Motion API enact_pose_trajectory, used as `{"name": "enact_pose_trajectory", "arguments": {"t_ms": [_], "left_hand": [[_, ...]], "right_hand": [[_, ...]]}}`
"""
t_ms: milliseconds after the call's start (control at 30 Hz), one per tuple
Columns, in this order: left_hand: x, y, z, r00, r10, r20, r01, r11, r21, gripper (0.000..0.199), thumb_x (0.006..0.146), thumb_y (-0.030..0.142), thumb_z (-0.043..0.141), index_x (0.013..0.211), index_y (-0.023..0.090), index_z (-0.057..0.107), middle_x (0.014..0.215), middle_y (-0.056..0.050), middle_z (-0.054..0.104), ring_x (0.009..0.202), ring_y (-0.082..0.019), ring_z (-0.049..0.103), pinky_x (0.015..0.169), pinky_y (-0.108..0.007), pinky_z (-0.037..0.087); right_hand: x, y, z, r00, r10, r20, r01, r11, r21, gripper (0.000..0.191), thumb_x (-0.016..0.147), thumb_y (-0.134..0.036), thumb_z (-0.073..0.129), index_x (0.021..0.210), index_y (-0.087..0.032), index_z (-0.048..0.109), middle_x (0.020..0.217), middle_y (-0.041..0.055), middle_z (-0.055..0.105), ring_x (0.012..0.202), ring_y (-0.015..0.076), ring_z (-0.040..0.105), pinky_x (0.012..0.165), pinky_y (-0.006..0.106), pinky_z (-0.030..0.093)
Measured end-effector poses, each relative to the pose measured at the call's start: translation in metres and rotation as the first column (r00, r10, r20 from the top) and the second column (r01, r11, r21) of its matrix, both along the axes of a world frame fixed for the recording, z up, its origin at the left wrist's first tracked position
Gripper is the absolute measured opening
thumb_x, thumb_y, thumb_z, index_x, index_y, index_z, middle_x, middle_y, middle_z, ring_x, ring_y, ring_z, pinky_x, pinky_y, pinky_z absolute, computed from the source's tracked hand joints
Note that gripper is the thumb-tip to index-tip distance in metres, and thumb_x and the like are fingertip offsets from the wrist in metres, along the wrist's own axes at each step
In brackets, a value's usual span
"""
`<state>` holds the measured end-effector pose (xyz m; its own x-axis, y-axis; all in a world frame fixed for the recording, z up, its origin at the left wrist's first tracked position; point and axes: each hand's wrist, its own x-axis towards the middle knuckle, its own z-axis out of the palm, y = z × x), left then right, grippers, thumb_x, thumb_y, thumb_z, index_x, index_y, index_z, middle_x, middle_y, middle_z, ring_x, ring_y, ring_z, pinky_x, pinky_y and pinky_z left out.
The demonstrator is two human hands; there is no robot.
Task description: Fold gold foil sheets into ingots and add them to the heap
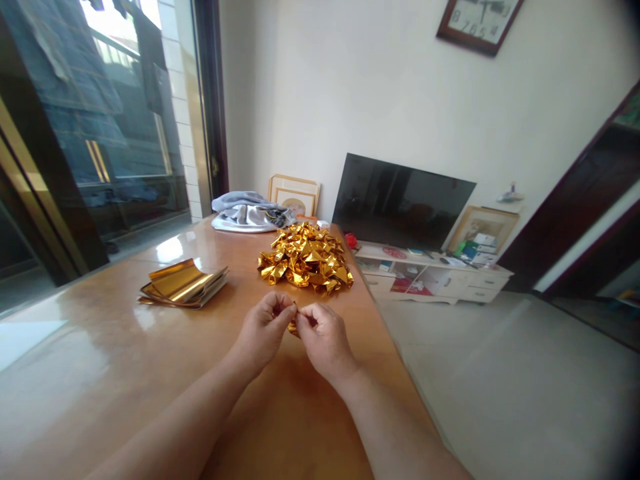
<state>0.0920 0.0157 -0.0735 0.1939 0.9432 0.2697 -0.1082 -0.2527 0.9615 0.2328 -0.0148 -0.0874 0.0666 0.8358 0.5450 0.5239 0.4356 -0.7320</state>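
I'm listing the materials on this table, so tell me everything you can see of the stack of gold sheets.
The stack of gold sheets lies on the glossy brown table, left of the heap of folded gold pieces and apart from it. It looks like thin, shiny foil or foil-faced paper, loosely piled with uneven edges; the top curves upward and catches light. Neither the left hand nor the right hand touches it. The sheets can't be counted.

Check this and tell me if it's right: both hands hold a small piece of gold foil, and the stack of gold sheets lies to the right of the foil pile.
Not quite: the head view shows the stack of gold sheets left of the foil pile. The left hand and right hand do hold a small piece of gold foil.
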Motion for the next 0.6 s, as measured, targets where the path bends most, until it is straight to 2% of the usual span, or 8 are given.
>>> {"name": "enact_pose_trajectory", "arguments": {"t_ms": [167,300,367,467,533,600], "left_hand": [[-0.001,0.004,-0.005,0.992,-0.088,0.094,0.095,0.993,-0.067,0.020,0.083,0.034,0.070,0.083,0.019,0.057,0.072,0.003,0.057,0.067,-0.013,0.053,0.067,-0.025,0.043],[-0.003,0.005,-0.005,0.978,-0.143,0.153,0.159,0.982,-0.101,0.020,0.084,0.034,0.070,0.083,0.018,0.058,0.072,0.003,0.057,0.067,-0.013,0.053,0.067,-0.027,0.043],[-0.005,0.007,-0.005,0.982,-0.126,0.143,0.142,0.984,-0.107,0.019,0.084,0.034,0.070,0.084,0.018,0.060,0.074,0.003,0.057,0.070,-0.013,0.053,0.070,-0.027,0.042],[-0.009,0.009,-0.005,0.996,-0.034,0.088,0.043,0.993,-0.110,0.016,0.085,0.033,0.068,0.086,0.018,0.063,0.081,0.002,0.060,0.076,-0.013,0.053,0.075,-0.027,0.040],[-0.012,0.011,-0.005,0.999,0.002,0.047,0.004,0.993,-0.118,0.016,0.086,0.036,0.067,0.087,0.019,0.065,0.088,0.001,0.063,0.085,-0.015,0.055,0.078,-0.028,0.039],[-0.014,0.011,-0.006,1.000,-0.012,0.016,0.014,0.992,-0.126,0.019,0.087,0.039,0.066,0.090,0.020,0.067,0.094,-0.001,0.066,0.090,-0.017,0.057,0.079,-0.029,0.039]], "right_hand": [[-0.001,0.000,-0.002,0.996,0.043,-0.077,-0.046,0.998,-0.039,0.019,0.092,-0.030,0.058,0.075,-0.023,0.065,0.077,0.0030,0.069,0.076,0.0180,0.061,0.072,0.028,0.047],[-0.002,0.000,-0.002,0.965,0.117,-0.235,-0.149,0.981,-0.123,0.018,0.091,-0.033,0.060,0.078,-0.022,0.065,0.078,0.0029,0.070,0.073,0.0170,0.062,0.068,0.027,0.048],[-0.001,0.000,0.000,0.935,0.140,-0.326,-0.203,0.965,-0.168,0.020,0.091,-0.036,0.060,0.080,-0.020,0.065,0.075,0.0019,0.069,0.066,0.0154,0.060,0.062,0.026,0.047],[0.004,0.001,0.001,0.907,0.132,-0.400,-0.229,0.951,-0.205,0.022,0.089,-0.039,0.063,0.082,-0.019,0.065,0.071,0.0001,0.065,0.061,0.0136,0.055,0.057,0.025,0.043],[0.006,0.002,0.001,0.893,0.131,-0.431,-0.242,0.946,-0.214,0.023,0.088,-0.040,0.065,0.083,-0.017,0.067,0.073,0.0003,0.065,0.064,0.0134,0.054,0.058,0.025,0.043],[0.008,0.003,0.000,0.870,0.149,-0.469,-0.279,0.934,-0.221,0.024,0.087,-0.041,0.067,0.085,-0.017,0.068,0.078,0.0015,0.066,0.069,0.0140,0.056,0.062,0.025,0.044]]}}
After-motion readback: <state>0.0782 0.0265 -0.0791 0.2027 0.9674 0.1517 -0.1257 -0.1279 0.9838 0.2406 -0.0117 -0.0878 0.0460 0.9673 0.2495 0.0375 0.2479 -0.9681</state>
